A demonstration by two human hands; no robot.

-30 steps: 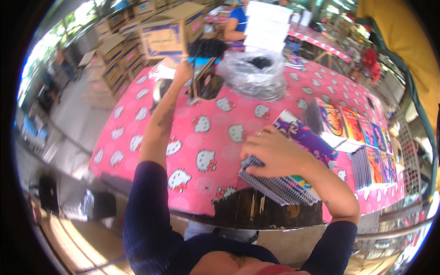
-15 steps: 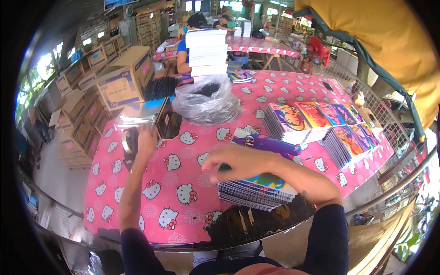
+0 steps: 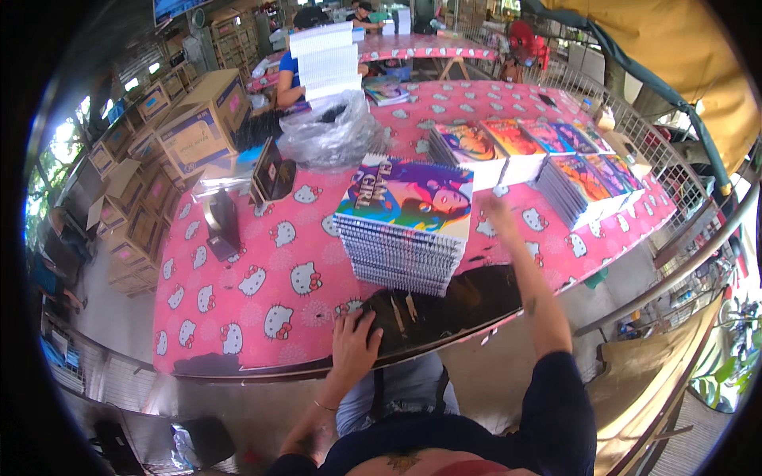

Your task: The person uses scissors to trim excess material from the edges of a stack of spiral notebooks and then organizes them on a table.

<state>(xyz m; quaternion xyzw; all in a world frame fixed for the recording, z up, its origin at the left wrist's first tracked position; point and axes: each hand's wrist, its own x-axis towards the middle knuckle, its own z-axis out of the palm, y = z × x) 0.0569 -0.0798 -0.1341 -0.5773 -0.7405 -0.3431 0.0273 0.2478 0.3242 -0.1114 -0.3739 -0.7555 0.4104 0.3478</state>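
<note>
In front of me stands a tall stack of spiral-bound notebooks [image 3: 406, 198], a colourful illustrated cover on top and the wire spines facing me. My left hand [image 3: 355, 343] rests on the table's near edge, left of the stack's base, fingers spread and holding nothing. Beside the stack's right side is my right hand [image 3: 498, 216], blurred by motion. Its fingers cannot be made out, nor whether it touches the notebooks. A black tape dispenser [image 3: 222, 225] sits to the left, close to a black angled stand [image 3: 274, 176].
More notebook piles [image 3: 591, 190] cover the table's right side. A clear plastic bag [image 3: 333, 135] and a white paper stack [image 3: 327, 67] stand at the back, near a person [image 3: 287, 79]. Cardboard boxes [image 3: 194, 131] rise at left; a red fan [image 3: 524, 44] is farther off.
My left hand has moved from the tape dispenser to the table's near edge. My right arm has swung off the notebooks to their right side. The stack now looks taller and squared up.
</note>
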